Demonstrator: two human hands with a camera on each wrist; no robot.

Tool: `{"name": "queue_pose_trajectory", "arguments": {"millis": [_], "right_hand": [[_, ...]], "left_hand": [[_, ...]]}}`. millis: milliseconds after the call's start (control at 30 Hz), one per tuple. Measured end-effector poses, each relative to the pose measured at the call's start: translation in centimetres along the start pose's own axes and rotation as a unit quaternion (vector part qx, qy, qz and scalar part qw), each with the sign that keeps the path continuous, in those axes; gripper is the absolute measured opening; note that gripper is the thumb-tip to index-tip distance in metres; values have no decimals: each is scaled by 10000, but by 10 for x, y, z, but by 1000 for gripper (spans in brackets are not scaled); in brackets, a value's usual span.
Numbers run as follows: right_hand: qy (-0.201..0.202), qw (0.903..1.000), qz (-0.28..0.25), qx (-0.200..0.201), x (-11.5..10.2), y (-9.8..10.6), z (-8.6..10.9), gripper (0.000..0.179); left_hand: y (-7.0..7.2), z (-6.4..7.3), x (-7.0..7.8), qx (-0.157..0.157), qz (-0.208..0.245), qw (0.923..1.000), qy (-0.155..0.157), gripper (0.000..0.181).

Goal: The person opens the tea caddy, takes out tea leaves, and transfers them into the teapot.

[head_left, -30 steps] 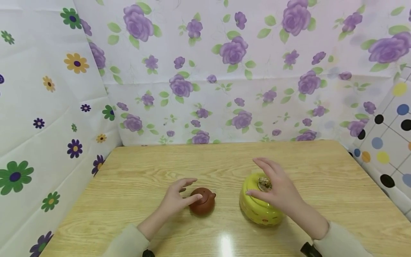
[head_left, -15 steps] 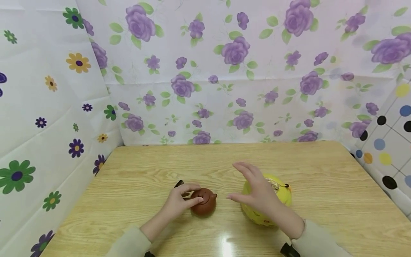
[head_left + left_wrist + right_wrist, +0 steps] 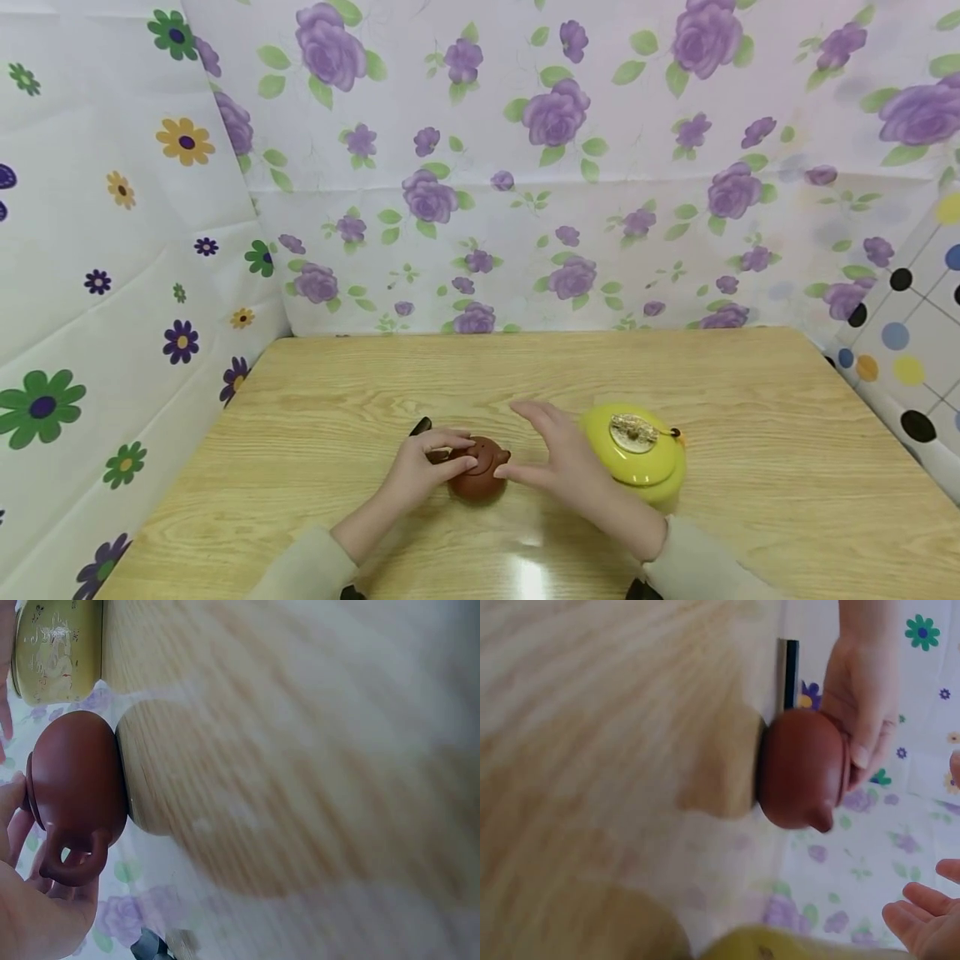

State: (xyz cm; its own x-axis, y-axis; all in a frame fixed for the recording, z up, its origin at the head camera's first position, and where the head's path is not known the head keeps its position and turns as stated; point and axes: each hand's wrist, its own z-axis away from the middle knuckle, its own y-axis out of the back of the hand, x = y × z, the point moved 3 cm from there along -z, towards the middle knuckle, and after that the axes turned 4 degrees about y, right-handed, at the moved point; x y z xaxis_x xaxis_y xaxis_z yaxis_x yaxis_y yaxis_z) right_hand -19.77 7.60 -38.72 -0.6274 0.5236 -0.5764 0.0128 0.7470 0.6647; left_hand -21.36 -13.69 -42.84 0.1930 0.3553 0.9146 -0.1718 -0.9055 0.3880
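A small reddish-brown teapot [image 3: 480,483] with a lid stands upright on the wooden table, its spout pointing right. My left hand [image 3: 420,467] holds it from the handle side, thumb on the lid and fingers over the far side; in the left wrist view the loop handle of the teapot [image 3: 79,769] shows beside the palm. My right hand [image 3: 562,458] is just right of the spout, thumb and fingers spread apart and holding nothing. Behind its wrist sits a yellow lidded jar [image 3: 667,475] with a gold knob and a beaded cord.
A dark narrow object [image 3: 422,426], its kind unclear, lies behind my left hand; the right wrist view shows it as a dark bar [image 3: 791,675]. Flowered cloth [image 3: 480,192] hangs behind the table [image 3: 360,392], with another on the left and a dotted one on the right.
My right hand has moved left from over the yellow jar to beside the teapot's spout, uncovering the jar's lid. My left thumb and fingers have moved in closer on the teapot.
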Motion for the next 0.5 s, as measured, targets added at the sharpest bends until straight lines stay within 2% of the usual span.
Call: {"name": "queue_pose_trajectory", "arguments": {"millis": [167,333,500], "right_hand": [[-407,9985,-272,-225,4,-15,0,77],[-847,9924,-759,-475,10,-30,2,79],[-921,9872,-1180,-548,15,-40,4,78]], "left_hand": [[0,-1,-1,24,5,10000,-42,22],[-1,0,-2,9,30,10000,53,22],[0,1,-1,16,78,9999,150,21]]}}
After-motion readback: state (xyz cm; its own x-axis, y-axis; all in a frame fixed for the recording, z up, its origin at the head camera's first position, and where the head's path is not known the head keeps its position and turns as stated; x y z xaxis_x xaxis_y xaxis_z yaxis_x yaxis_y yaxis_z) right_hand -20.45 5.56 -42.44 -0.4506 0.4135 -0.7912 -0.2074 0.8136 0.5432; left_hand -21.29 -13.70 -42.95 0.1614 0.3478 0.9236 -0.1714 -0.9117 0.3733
